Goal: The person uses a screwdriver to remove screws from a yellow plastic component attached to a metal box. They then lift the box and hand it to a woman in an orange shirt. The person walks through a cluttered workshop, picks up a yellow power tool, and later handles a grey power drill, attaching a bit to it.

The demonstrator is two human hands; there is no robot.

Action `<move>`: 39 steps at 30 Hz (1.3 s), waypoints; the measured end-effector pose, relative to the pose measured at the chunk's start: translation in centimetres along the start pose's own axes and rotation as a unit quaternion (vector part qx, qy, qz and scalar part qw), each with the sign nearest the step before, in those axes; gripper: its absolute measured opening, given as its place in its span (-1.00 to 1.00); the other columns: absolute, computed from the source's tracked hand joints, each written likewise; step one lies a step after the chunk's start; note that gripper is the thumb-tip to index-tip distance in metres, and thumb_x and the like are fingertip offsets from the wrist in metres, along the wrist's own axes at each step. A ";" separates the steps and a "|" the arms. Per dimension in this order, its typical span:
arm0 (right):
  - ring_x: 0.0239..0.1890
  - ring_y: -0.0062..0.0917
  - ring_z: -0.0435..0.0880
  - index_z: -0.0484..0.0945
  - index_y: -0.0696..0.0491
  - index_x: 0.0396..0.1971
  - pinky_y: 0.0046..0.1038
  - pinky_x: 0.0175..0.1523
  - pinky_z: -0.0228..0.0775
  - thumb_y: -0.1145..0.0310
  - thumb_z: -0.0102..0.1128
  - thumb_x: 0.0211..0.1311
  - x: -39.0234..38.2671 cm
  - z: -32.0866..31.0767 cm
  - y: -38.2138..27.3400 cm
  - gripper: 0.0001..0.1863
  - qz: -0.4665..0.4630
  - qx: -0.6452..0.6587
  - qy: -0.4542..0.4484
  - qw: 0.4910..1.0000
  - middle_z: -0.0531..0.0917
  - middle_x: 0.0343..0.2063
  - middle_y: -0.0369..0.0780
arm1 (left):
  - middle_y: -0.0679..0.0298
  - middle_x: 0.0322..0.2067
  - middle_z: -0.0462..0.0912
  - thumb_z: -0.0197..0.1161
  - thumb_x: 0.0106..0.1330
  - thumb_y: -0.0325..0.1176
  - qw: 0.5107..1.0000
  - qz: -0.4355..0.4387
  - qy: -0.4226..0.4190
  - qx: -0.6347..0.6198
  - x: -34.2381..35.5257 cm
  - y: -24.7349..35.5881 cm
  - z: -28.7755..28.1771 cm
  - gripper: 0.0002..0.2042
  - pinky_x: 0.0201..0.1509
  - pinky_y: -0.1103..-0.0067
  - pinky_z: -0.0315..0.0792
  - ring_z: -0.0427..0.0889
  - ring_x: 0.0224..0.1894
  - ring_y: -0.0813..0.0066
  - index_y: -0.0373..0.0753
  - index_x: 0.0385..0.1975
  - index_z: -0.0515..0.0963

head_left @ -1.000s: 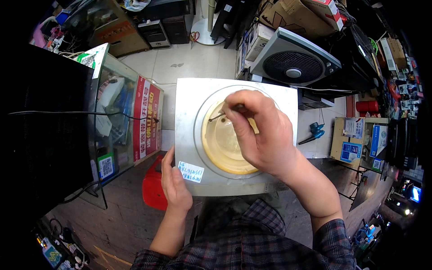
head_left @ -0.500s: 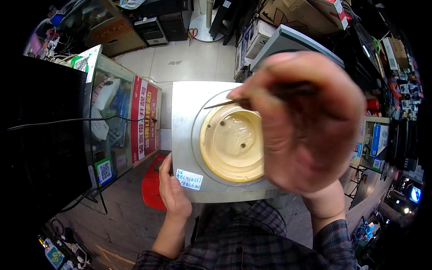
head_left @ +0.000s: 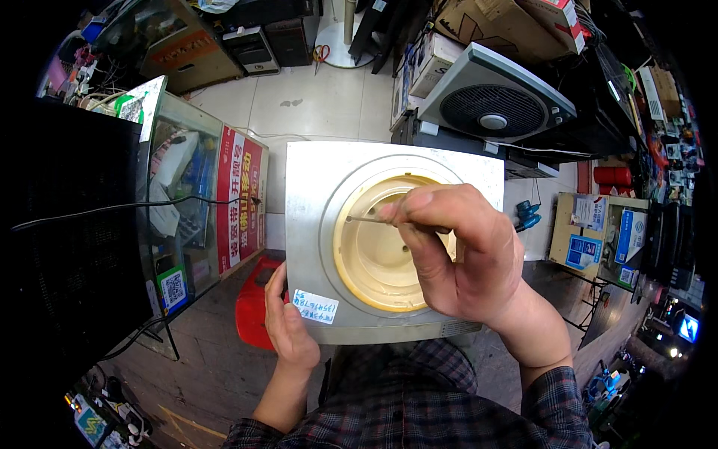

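Observation:
A silver boxy appliance [head_left: 321, 179] sits before me, with a round cream plastic recess [head_left: 374, 284] in its top and a handwritten white label near the lower left corner. My right hand [head_left: 467, 258] is closed on a thin metal tool [head_left: 369, 219], pinched above the recess; the tool's tip is at a small hole in the left part of the inner rim, though whether it touches is unclear. My left hand [head_left: 293, 329] lies along the appliance's left side with its fingers stretched out against it. Part of the recess is hidden behind my right hand.
A glass display case [head_left: 183, 172] and dark panel flank the left. A red plastic object [head_left: 250, 322] is below them. A fan [head_left: 493, 97], boxes [head_left: 508, 30] and a blue blower [head_left: 527, 217] are at back and right. Scissors [head_left: 321, 56] lie at the far back.
My right hand rose toward the camera with the tool, then came down to the rim again. The appliance appears slightly lower in view. My left hand stays at its side.

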State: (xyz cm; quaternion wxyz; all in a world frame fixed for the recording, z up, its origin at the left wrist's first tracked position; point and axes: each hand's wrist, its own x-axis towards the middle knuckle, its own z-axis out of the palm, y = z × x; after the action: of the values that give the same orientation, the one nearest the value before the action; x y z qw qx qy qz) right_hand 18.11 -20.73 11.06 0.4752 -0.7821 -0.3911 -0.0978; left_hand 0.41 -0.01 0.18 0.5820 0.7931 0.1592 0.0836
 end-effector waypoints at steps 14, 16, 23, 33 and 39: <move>-0.31 -0.28 0.74 0.56 0.11 0.01 -0.38 -0.27 0.57 0.58 0.40 0.10 -0.1 2.7 1.2 -0.57 -0.016 -0.010 -0.032 0.999 0.69 -0.29 -0.14 | -0.07 0.28 0.44 -0.26 0.64 0.09 0.999 0.007 -0.023 0.029 -0.1 -0.2 -0.5 -0.31 0.39 0.35 0.32 0.48 0.29 0.22 -0.50 0.40 0.24; -0.31 -0.29 0.74 0.56 0.09 0.01 -0.39 -0.27 0.56 0.55 0.40 0.12 -0.1 3.0 1.3 -0.58 0.008 -0.016 -0.088 0.996 0.68 -0.28 -0.15 | -0.07 0.28 0.45 -0.26 0.64 0.08 0.999 0.013 -0.023 0.029 0.0 -0.1 -0.4 -0.31 0.39 0.35 0.32 0.49 0.29 0.22 -0.50 0.40 0.24; -0.16 -0.36 0.76 0.44 0.19 0.06 -0.45 -0.08 0.64 0.68 0.29 0.29 2.3 -0.2 -1.6 -0.63 0.001 0.016 -0.012 1.000 0.66 -0.19 -0.08 | -0.08 0.27 0.46 -0.26 0.64 0.06 0.999 0.026 -0.013 0.038 -0.1 -0.3 -0.6 -0.32 0.39 0.36 0.31 0.49 0.29 0.22 -0.51 0.40 0.25; -0.23 -0.35 0.78 0.44 0.16 0.04 -0.44 -0.18 0.64 0.67 0.35 0.25 0.2 1.2 -0.3 -0.60 -0.001 -0.014 0.005 1.000 0.71 -0.20 -0.08 | -0.20 0.25 0.47 -0.16 0.62 -0.01 1.000 0.022 0.002 0.001 0.0 -0.1 -0.1 -0.37 0.40 0.29 0.30 0.48 0.30 0.00 -0.55 0.33 0.33; -0.40 -0.30 0.72 0.52 0.14 -0.04 -0.39 -0.30 0.55 0.63 0.40 0.18 0.1 2.1 0.3 -0.64 -0.019 0.000 0.045 0.999 0.68 -0.31 -0.11 | -0.14 0.25 0.48 -0.18 0.63 -0.03 1.000 0.019 -0.009 0.011 -0.1 -0.1 -0.3 -0.38 0.40 0.32 0.30 0.48 0.30 0.09 -0.53 0.36 0.29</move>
State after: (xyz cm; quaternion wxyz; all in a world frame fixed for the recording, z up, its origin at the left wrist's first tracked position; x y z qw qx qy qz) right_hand 17.95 -19.02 9.86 0.4906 -0.7690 -0.3843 -0.1421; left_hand 0.19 0.26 0.23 0.5733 0.8028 0.1396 0.0860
